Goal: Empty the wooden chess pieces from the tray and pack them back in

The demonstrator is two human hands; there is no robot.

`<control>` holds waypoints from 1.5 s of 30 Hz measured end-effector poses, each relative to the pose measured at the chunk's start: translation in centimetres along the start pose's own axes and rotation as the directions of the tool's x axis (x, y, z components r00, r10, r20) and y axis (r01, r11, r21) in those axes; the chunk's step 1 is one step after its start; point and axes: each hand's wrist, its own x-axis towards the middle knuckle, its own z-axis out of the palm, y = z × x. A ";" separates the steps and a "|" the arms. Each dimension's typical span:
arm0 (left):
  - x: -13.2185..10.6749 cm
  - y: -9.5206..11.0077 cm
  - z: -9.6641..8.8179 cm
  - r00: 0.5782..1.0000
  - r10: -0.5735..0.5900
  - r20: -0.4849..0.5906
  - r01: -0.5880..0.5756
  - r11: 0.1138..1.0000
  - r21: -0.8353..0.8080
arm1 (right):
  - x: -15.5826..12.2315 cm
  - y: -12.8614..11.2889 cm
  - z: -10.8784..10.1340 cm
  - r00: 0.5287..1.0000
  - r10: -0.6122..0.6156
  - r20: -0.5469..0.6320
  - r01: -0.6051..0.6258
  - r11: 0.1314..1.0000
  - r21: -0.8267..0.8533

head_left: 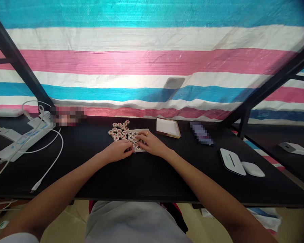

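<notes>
A shallow white box [145,130] lies on the black table [142,175] and holds round wooden chess pieces with red and dark marks. A loose cluster of the same pieces [118,130] lies just left of it. My left hand [118,150] rests at the box's near left corner, fingers curled onto the pieces inside. My right hand [150,141], with a ring on one finger, lies over the box's near right part, fingers bent down onto the pieces. Which piece either hand grips is hidden.
The box's lid [168,127] lies upside down to the right. A power strip with white cables [22,138] sits far left. Two white devices [240,163] lie at the right. A striped tarp [152,60] hangs behind the table.
</notes>
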 end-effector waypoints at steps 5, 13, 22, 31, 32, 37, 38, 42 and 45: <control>0.0 0.1 0.0 1.000 -0.019 -0.007 0.019 1.000 0.015 | -0.2 0.3 0.3 1.000 -0.017 -0.001 0.017 0.998 0.057; -0.1 0.0 -0.1 0.998 -0.055 -0.026 0.056 0.997 0.049 | -0.9 -0.2 -0.2 1.000 0.011 -0.024 -0.007 0.987 0.158; -0.1 0.0 0.1 0.979 -0.172 -0.110 0.175 0.985 0.011 | -1.2 -1.4 -0.7 0.993 -0.105 -0.048 0.113 0.974 0.199; -0.1 0.4 0.1 0.993 -0.086 -0.086 0.088 0.996 0.018 | -1.5 -0.9 -0.4 0.992 -0.127 -0.019 0.128 0.961 0.245; -0.1 0.4 0.1 0.993 -0.080 -0.087 0.081 0.997 0.012 | -1.4 -0.9 -0.4 0.990 -0.137 -0.024 0.139 0.957 0.255; 0.0 0.4 0.3 0.992 -0.083 -0.090 0.086 0.996 0.024 | -1.3 -1.2 -0.7 0.988 -0.151 -0.007 0.148 0.956 0.254; 0.0 0.5 0.3 0.991 -0.090 -0.094 0.094 0.995 0.032 | -1.3 -1.2 -0.8 0.988 -0.152 -0.011 0.150 0.961 0.233; -0.2 0.4 -0.3 0.984 -0.131 -0.117 0.139 0.988 0.066 | -1.2 -0.6 -1.1 0.993 -0.044 -0.113 0.051 0.997 0.060; -0.3 0.1 -1.3 0.983 -0.156 -0.092 0.165 0.981 0.104 | -1.1 0.8 -1.1 0.971 0.181 -0.157 -0.190 0.981 -0.045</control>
